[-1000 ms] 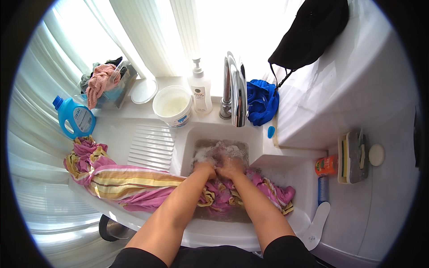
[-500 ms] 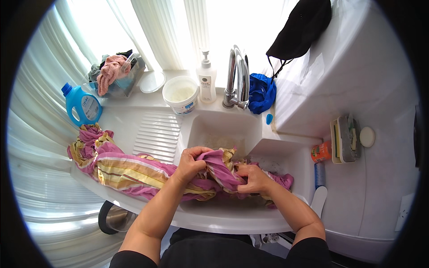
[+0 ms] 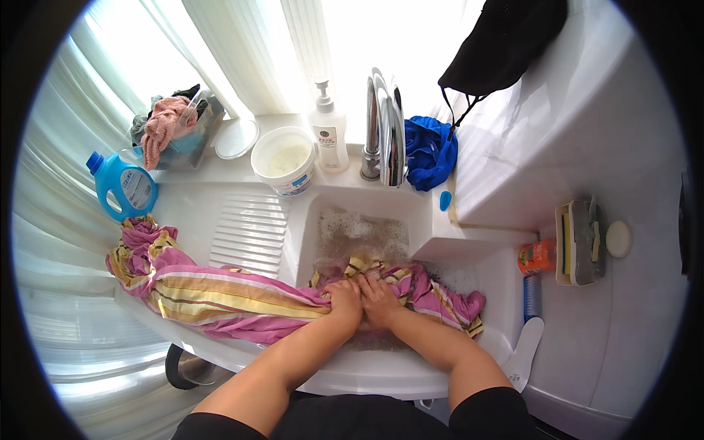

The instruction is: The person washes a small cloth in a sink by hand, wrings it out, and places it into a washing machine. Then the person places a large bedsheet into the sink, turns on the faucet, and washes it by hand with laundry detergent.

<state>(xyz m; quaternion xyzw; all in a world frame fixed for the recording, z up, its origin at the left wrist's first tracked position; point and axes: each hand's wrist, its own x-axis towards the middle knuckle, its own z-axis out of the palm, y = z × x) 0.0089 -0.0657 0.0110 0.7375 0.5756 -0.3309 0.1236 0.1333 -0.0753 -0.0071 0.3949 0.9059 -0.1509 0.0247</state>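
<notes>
A long pink, yellow and white striped cloth runs from the left ledge across the washboard's lower edge into the sink. Its right part lies bunched in foamy, cloudy water. Over the sink's middle, my left hand is closed on a fold of the cloth, fingertips partly hidden in it. Right beside it, my right hand presses down on the wet bunch with its fingers stretched out. Both hands nearly touch. The moulded washboard slopes to the left of the basin.
Behind the sink stand a white tub, a pump bottle, a chrome tap and a bunched blue cloth. At left are a blue detergent jug and a clear bin of laundry. A brush leans at the right rim.
Both hands have come down and together, from holding the cloth raised to pressing it into the water. The right hand's fingers have straightened. More foamy water shows behind the cloth.
</notes>
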